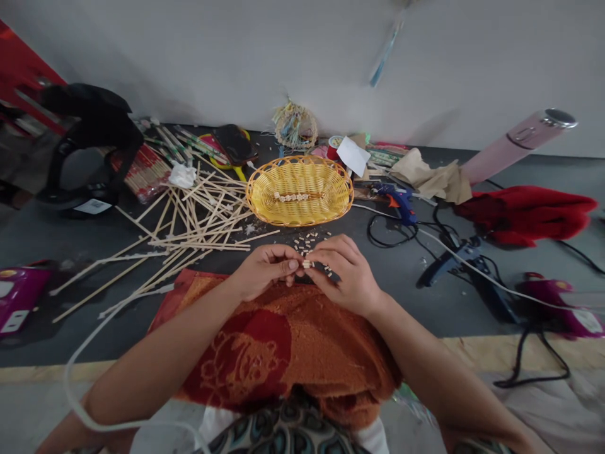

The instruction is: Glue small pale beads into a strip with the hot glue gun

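Orange and red, a fuzzy towel [340, 334] lies at the bottom middle of the frame. Just past it, the left hand [267, 271] and right hand [347, 271] meet near the middle. Both hands' fingertips are pinched on a tiny pale piece [307, 264], maybe a few bits side by side; it is too small to tell. Loose bits [308, 238] lie just beyond. Thin sticks [208, 246] are heaped at middle left. A yellow basket [300, 173], upper middle, holds a pale strip [295, 197].

No words or numbers can be read; left of the yellow basket [300, 216], a white label [93, 206] on a black object [89, 120] bears illegible dark print.
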Action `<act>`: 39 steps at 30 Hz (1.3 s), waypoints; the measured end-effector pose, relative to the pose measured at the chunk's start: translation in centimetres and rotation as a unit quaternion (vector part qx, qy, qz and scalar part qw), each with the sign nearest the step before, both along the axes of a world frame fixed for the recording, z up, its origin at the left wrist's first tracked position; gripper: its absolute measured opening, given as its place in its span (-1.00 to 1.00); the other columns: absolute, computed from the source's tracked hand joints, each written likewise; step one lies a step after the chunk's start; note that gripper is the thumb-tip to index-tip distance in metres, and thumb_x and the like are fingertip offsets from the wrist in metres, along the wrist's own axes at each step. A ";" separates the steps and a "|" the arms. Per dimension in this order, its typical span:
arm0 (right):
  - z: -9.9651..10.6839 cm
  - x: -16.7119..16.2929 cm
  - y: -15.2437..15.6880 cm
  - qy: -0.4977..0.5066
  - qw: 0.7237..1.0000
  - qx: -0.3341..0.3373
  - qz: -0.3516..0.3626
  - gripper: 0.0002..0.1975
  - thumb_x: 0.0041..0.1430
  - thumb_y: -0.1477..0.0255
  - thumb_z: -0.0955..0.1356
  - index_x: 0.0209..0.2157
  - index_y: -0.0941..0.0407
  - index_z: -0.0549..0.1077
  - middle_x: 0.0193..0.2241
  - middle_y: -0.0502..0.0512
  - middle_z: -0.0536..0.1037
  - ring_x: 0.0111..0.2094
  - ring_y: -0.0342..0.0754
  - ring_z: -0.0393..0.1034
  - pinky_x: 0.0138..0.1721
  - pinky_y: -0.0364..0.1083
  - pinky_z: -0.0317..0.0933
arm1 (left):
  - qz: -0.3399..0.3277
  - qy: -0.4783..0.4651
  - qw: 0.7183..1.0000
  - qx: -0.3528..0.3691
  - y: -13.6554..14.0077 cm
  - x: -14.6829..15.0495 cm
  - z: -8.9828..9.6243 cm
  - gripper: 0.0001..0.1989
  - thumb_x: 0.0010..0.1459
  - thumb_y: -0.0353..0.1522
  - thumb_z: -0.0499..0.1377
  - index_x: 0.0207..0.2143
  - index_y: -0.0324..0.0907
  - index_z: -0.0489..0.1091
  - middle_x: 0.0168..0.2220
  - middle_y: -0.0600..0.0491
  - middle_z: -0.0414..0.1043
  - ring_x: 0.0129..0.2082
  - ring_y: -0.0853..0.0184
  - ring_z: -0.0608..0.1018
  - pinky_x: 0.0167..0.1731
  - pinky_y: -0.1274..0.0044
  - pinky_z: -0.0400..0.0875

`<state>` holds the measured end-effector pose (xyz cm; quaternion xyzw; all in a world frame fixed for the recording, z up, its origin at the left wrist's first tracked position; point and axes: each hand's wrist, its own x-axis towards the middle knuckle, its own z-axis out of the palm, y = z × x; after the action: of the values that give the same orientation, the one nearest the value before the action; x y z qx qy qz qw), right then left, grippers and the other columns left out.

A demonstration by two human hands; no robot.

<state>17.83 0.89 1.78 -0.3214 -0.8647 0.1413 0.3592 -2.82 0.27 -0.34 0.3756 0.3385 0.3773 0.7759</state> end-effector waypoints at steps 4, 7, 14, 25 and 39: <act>-0.1 0.3 0.2 -0.048 0.998 0.022 -0.026 -0.82 0.18 0.45 0.35 -0.15 0.04 0.47 -0.19 0.11 0.53 -0.14 0.04 0.35 -0.09 0.08 0.21 | -0.006 0.018 1.000 0.014 -0.1 0.0 -0.1 -0.76 0.02 -0.29 0.33 -0.30 -0.28 0.52 -0.38 -0.03 0.53 -0.56 0.48 0.43 -0.49 0.60 0.36; -0.1 0.2 0.2 -0.052 0.998 0.021 -0.016 -0.83 0.19 0.45 0.35 -0.15 0.05 0.46 -0.18 0.11 0.53 -0.14 0.02 0.36 -0.09 0.06 0.20 | -0.013 0.027 0.999 0.023 -0.1 0.0 0.0 -0.79 0.03 -0.30 0.32 -0.31 -0.27 0.52 -0.38 -0.02 0.53 -0.55 0.48 0.43 -0.48 0.60 0.35; -0.1 -0.1 0.1 -0.048 0.999 0.021 0.010 -0.84 0.20 0.43 0.35 -0.16 0.06 0.46 -0.21 0.11 0.54 -0.16 0.01 0.37 -0.11 0.04 0.22 | -0.026 0.042 0.998 0.038 -0.1 0.0 0.5 -0.82 0.02 -0.31 0.33 -0.42 -0.27 0.48 -0.47 0.05 0.48 -0.54 0.48 0.43 -0.47 0.61 0.32; -0.3 -0.3 0.0 -0.047 0.998 0.022 0.029 -0.84 0.20 0.45 0.35 -0.16 0.09 0.45 -0.21 0.11 0.54 -0.17 0.00 0.36 -0.13 0.03 0.21 | -0.029 0.072 0.996 0.052 -0.1 0.0 0.4 -0.82 0.02 -0.32 0.32 -0.45 -0.27 0.46 -0.54 0.10 0.43 -0.55 0.49 0.40 -0.47 0.62 0.28; -0.5 -0.4 -0.1 -0.063 0.997 0.025 0.024 -0.86 0.20 0.47 0.35 -0.17 0.10 0.45 -0.21 0.10 0.54 -0.18 0.00 0.35 -0.15 0.03 0.21 | -0.031 0.114 0.990 0.076 -0.1 0.2 0.3 -0.78 0.02 -0.28 0.32 -0.46 -0.27 0.43 -0.58 0.14 0.38 -0.56 0.50 0.37 -0.47 0.62 0.21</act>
<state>17.47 0.82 1.33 -0.2993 -0.8966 0.1075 0.3083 -2.60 0.15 -0.01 0.4843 0.3835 0.3319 0.7129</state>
